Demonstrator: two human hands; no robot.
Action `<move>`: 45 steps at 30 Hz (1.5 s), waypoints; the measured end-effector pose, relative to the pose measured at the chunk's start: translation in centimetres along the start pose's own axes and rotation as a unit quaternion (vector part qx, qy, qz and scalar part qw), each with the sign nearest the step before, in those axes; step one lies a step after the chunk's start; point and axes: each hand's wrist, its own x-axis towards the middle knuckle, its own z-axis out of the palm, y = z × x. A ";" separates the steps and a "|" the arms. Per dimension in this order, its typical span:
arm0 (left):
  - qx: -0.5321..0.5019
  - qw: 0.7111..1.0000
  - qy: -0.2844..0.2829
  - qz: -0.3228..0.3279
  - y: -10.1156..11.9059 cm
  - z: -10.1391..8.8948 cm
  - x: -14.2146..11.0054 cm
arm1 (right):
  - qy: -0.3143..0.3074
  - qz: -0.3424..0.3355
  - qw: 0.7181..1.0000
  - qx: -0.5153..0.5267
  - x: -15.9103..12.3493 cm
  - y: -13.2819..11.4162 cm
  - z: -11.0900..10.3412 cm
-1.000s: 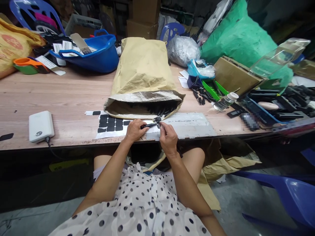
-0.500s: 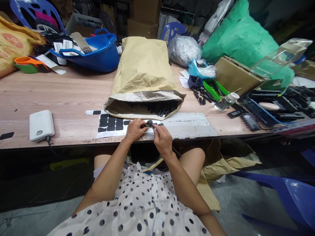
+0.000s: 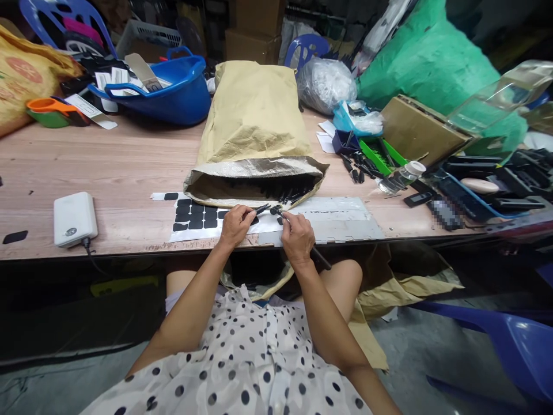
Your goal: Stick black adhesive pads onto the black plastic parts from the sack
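My left hand (image 3: 235,226) is closed in a pinch on a slim black piece (image 3: 262,209) that points toward the bag mouth. My right hand (image 3: 298,235) is wrapped round a long black rod-like tool (image 3: 322,258); its lower end sticks out below the palm. By the right fingertips is a small round dark part (image 3: 273,211); whether it belongs to the tool I cannot tell. Just beyond both hands lies a tan paper sack (image 3: 254,115), mouth toward me, with many slim black pieces (image 3: 298,187) inside. A white sheet of black rounded-square stickers (image 3: 196,214) lies beside my left hand.
A grey-white plate (image 3: 345,222) lies along the table's front edge. A white power bank (image 3: 74,219) with a cable is at left, a blue basin (image 3: 173,92) behind it. At right are a green tray (image 3: 380,155), a clear bottle (image 3: 401,176) and a blue tray (image 3: 458,196) of black parts.
My hands have moved apart; the right shifted right and turned, so the black rod now shows below it. The left now holds the slim black piece out, pointing right.
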 end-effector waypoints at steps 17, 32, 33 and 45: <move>-0.028 1.000 0.014 0.006 0.8 -0.8 -1.0 | -0.005 -0.025 0.997 -0.073 -1.1 -0.9 0.9; 0.108 0.981 -0.139 0.083 -1.4 -0.7 -12.5 | -0.010 -0.027 0.997 -0.078 -1.2 -1.1 1.0; 0.092 0.983 -0.132 0.093 -0.9 -0.6 -12.2 | -0.009 -0.028 0.997 -0.078 -1.2 -1.1 1.0; 0.092 0.990 0.046 -0.100 6.5 3.8 7.5 | -0.008 -0.034 0.995 -0.095 -1.1 -1.3 1.1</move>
